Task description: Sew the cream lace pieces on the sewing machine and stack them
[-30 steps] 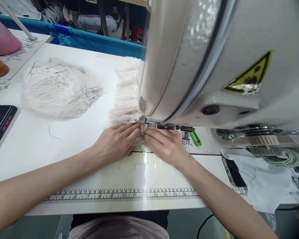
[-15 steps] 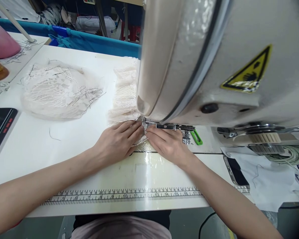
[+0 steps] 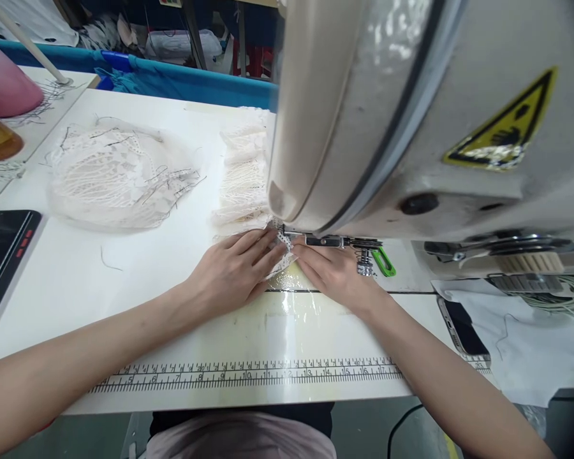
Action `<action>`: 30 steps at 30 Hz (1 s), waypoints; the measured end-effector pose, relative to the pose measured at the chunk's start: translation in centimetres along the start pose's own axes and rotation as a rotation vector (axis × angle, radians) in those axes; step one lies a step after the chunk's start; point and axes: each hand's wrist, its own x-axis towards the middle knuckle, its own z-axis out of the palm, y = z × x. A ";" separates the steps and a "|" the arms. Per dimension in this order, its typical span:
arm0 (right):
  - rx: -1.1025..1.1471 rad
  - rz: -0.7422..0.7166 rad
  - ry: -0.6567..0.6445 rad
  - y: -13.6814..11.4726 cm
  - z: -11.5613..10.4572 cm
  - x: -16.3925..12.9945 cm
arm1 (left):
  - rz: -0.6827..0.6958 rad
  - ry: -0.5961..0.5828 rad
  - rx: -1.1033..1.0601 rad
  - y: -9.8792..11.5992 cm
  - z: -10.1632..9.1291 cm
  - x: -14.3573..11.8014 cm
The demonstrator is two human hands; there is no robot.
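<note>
My left hand [image 3: 234, 271] lies flat, fingers together, pressing a small piece of white lace [image 3: 283, 258] onto the table just left of the presser foot [image 3: 316, 240]. My right hand [image 3: 337, 274] presses the same lace from the right, its fingertips meeting the left hand's under the sewing machine head [image 3: 411, 115]. The needle area is mostly hidden behind the machine head. A strip of sewn lace [image 3: 242, 182] trails away behind the foot.
A heap of lace pieces [image 3: 117, 175] lies at the left back. A black tablet [image 3: 2, 248] sits at the left edge. A printed ruler [image 3: 249, 375] runs along the front edge. A phone [image 3: 462, 325] and white cloth [image 3: 530, 357] lie at the right. A green clip [image 3: 383, 261] is beside the foot.
Both hands have stayed on the lace at the presser foot and edged slightly away from me with it. The view has shifted a little.
</note>
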 end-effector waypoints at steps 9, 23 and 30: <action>-0.040 0.034 -0.175 0.2 -0.6 -0.1 | 0.077 0.032 0.000 -0.2 0.0 -0.1; -0.004 0.003 -0.027 -0.6 0.4 -0.1 | 0.069 0.109 0.008 -0.4 -0.1 -0.2; -0.061 -0.062 0.068 -2.0 -0.4 1.1 | 0.024 0.132 0.036 -0.2 -0.1 -0.1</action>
